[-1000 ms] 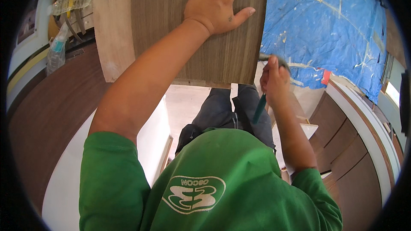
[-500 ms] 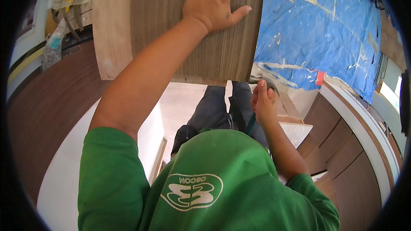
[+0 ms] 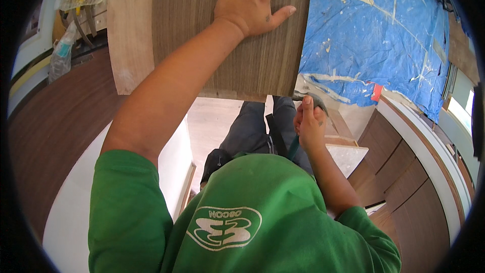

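My left hand [image 3: 248, 6] lies flat with fingers spread on a brown wood-grain laminate sheet [image 3: 268, 68]. A paler plywood strip [image 3: 130, 40] shows along the sheet's left side. Just off the near right corner of that sheet, my right hand [image 3: 311, 125] is closed around a hammer. The hammer [image 3: 319, 102] has a dark curved metal head close to the corner, and its teal handle runs down toward my body. Whether the head touches the edge is too small to tell.
A blue plastic sheet [image 3: 374, 35], taped and stained, covers the surface at the right. Clear plastic bottles [image 3: 63, 53] and clamps stand at the far left. Curved brown panels flank me, the left one [image 3: 60, 131] and the right one [image 3: 404, 172].
The view has shifted very slightly. My left hand stays pressed on the laminate sheet, and my right hand keeps the hammer at the same corner with hardly any movement.
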Demonstrator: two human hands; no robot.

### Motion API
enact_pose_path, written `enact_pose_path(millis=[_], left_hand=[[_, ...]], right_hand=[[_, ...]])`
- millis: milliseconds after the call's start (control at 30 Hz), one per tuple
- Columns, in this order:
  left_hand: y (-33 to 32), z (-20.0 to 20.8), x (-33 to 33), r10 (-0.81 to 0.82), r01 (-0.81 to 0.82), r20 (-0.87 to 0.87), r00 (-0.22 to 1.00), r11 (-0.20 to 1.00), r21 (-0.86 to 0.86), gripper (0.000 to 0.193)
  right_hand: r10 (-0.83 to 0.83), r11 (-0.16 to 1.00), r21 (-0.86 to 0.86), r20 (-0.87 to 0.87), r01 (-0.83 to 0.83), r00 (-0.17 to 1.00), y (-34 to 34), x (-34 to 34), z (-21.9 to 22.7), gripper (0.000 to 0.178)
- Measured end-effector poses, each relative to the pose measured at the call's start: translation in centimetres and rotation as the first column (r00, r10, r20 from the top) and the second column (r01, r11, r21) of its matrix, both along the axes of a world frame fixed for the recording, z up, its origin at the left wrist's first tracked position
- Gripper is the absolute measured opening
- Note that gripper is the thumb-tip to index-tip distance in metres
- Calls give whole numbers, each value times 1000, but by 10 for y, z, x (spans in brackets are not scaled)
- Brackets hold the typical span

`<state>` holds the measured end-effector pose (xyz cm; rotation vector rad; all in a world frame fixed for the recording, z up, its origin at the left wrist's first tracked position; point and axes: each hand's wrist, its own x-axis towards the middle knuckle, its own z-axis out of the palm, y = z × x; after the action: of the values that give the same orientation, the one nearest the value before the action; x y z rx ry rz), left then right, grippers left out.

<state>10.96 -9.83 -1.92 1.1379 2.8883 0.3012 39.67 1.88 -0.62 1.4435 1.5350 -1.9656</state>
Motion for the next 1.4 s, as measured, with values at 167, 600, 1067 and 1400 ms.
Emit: enact_pose_path(millis=[167,600,1067,1400], left_hand=[[-1,-1,4,1,-1,12,1000,1000,15,85],[-4,1,2,-9,8,22,1000,999,38,85],[-3,1,1,-8,7,48,999,1000,21,85],[-4,-12,2,2,-5,-91,996,999,-38,83]], right_hand=[[-15,999,28,-28,16,999,3,-17,-6,52],[-33,998,57,-21,34,999,-4,-6,-5,51],[-18,996,90,-92,26,996,7,-32,-18,51],[-71,997,-52,-300,58,951,68,-100,-19,51]])
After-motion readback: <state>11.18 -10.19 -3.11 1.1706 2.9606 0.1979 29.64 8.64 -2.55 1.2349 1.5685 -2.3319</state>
